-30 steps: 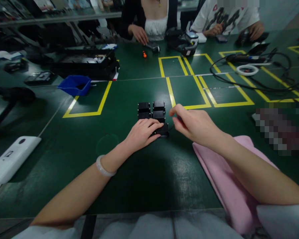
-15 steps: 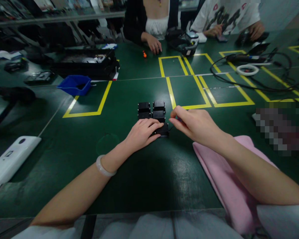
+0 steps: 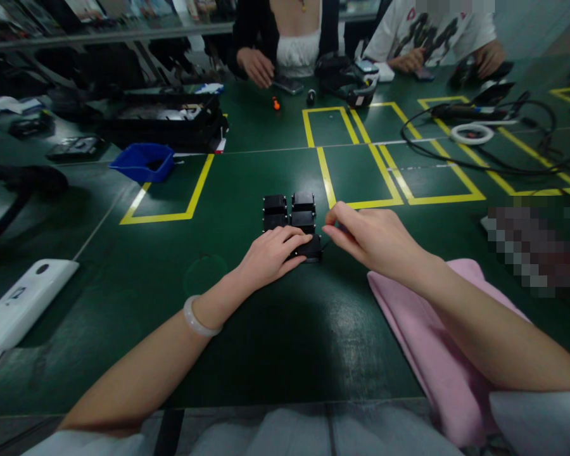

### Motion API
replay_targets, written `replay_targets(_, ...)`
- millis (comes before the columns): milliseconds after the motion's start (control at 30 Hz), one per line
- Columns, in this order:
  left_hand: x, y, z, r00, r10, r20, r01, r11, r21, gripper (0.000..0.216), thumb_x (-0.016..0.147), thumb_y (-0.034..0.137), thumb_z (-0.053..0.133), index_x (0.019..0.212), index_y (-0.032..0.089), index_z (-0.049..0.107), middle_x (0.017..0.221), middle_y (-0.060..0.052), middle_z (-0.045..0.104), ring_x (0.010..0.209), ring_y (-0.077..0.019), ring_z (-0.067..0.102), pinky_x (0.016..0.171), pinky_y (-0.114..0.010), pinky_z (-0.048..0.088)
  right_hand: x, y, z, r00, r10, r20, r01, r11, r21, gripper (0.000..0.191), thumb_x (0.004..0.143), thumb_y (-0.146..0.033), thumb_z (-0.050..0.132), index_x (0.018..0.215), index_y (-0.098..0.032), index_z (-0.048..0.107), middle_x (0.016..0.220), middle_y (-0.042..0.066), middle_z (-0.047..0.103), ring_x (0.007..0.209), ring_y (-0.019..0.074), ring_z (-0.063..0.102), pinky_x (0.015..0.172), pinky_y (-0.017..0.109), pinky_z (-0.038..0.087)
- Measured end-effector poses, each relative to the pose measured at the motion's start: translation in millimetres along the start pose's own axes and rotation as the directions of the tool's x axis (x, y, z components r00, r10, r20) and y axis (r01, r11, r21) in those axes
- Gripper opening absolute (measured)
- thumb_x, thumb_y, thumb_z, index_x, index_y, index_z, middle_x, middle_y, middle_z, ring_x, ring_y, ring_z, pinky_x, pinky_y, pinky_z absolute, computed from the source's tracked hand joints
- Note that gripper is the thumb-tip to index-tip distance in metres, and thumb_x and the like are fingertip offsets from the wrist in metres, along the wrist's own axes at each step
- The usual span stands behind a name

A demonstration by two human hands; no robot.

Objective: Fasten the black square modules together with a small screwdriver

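Several small black box-shaped parts with bright dots along their sides stand in two columns on the green table; one at the back right (image 3: 303,202) and one at the back left (image 3: 274,203) are fully visible. My left hand (image 3: 276,252) lies over the nearest parts, its thumb and index finger holding the near right black box-shaped part (image 3: 313,247). It hides much of the near left side. Just to the right, my right hand (image 3: 363,235) is closed in a pinch on a thin dark rod (image 3: 326,245), which points at that near right part. The fingers cover most of the rod.
A pink cloth (image 3: 408,310) lies under my right forearm. Far left are a white device (image 3: 26,304), a blue bin (image 3: 143,161) and black trays (image 3: 161,130). Cables (image 3: 494,166) and a white ring (image 3: 472,133) lie at right. Two people sit opposite; one person's hand (image 3: 256,66) is near an orange object (image 3: 276,103).
Across the table, a person's hand has moved left, uncovering a phone and a small round dark object. My own hands look unmoved.
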State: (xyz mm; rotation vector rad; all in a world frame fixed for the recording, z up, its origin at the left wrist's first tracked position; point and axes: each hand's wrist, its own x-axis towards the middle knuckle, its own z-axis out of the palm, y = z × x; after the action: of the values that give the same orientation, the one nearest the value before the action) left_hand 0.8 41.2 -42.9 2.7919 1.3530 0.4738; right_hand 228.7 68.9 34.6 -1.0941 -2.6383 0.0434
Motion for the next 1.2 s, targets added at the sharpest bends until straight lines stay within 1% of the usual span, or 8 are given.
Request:
replay_targets(100,0.1,0.3,-0.6,1.0,0.002,-0.004,-0.002,1.0,-0.004,0.036,0.096,0.035,0.049,0.128,0.019,0.05,0.124,-0.01,0.057,0.105,-0.0232,0.057,0.087,-0.036,0.046,0.6,-0.1,0.5,1.0,0.0,0.004,0.0,1.0,-0.015,0.027,0.097,-0.036,0.035,0.103,-0.018,0.054,0.066,0.0,0.063,0.055,0.0147,0.057,0.051,0.024,0.023)
replay_targets(200,0.5,0.9,-1.2,1.0,-0.002,0.006,0.002,1.0,0.0,0.036,0.096,0.036,0.049,0.128,0.019,0.05,0.125,-0.01,0.057,0.105,-0.0231,0.057,0.087,-0.036,0.046,1.2,-1.0,0.0,1.0,-0.005,0.004,0.005,1.0,0.011,0.025,0.096,-0.032,0.035,0.105,-0.017,0.053,0.068,0.0,0.064,0.056,0.0139,0.057,0.05,0.024,0.023)
replay_targets(367,0.3,0.8,0.0,1.0,-0.011,0.003,0.011,1.0,0.011,0.037,0.096,0.037,0.05,0.128,0.02,0.05,0.125,-0.009,0.057,0.106,-0.0232,0.056,0.087,-0.036,0.045,0.8,-1.7,-1.0,1.0,-0.004,-0.002,0.004,1.0,0.007,0.026,0.096,-0.032,0.034,0.104,-0.017,0.054,0.066,0.0,0.063,0.056,0.0135,0.057,0.051,0.025,0.023)
replay_targets(667,0.8,0.9,-1.4,1.0,0.003,0.011,-0.003,1.0,-0.006,0.037,0.096,0.036,0.049,0.128,0.018,0.05,0.125,-0.011,0.057,0.107,-0.024,0.056,0.088,-0.037,0.044,0.2,-0.2,0.4,1.0,-0.011,-0.016,0.011,1.0,0.005,0.026,0.096,-0.033,0.033,0.102,-0.017,0.054,0.065,-0.001,0.062,0.054,0.0125,0.055,0.051,0.025,0.022)
replay_targets(900,0.9,1.2,-2.5,1.0,0.015,-0.019,-0.015,1.0,-0.014,0.036,0.094,0.031,0.052,0.128,0.019,0.051,0.123,-0.01,0.059,0.111,-0.0242,0.056,0.097,-0.042,0.041,0.2,-0.9,0.1,1.0,0.003,0.001,-0.003,1.0,0.014,0.026,0.095,-0.033,0.034,0.103,-0.017,0.054,0.066,0.0,0.062,0.056,0.013,0.056,0.052,0.024,0.023)
replay_targets(1000,0.8,0.7,-2.6,0.999,0.029,-0.03,-0.03,0.999,-0.015,0.035,0.093,0.029,0.054,0.127,0.02,0.052,0.121,-0.009,0.06,0.116,-0.0237,0.055,0.108,-0.049,0.032,0.4,-0.9,-0.1,1.0,-0.001,-0.001,0.001,1.0,0.015,0.027,0.096,-0.032,0.034,0.103,-0.017,0.054,0.066,0.0,0.062,0.056,0.013,0.056,0.052,0.024,0.024)
replay_targets(1067,0.8,0.3,-2.5,0.999,0.034,-0.026,-0.034,0.999,-0.015,0.035,0.093,0.028,0.054,0.127,0.02,0.051,0.121,-0.008,0.06,0.117,-0.0229,0.055,0.112,-0.05,0.028,0.4,-0.9,-0.5,1.0,-0.001,-0.001,0.001,1.0,0.017,0.026,0.096,-0.032,0.034,0.103,-0.017,0.054,0.066,0.0,0.062,0.056,0.0131,0.056,0.052,0.024,0.024)
replay_targets(1200,0.5,-0.7,-1.4,1.0,0.026,-0.012,-0.027,0.999,-0.022,0.036,0.093,0.029,0.054,0.128,0.02,0.05,0.122,-0.008,0.059,0.118,-0.0221,0.054,0.112,-0.049,0.031,0.5,-0.7,-0.7,1.0,-0.001,0.005,0.0,1.0,0.02,0.026,0.096,-0.032,0.034,0.103,-0.017,0.054,0.066,-0.001,0.062,0.057,0.0136,0.057,0.051,0.024,0.024)
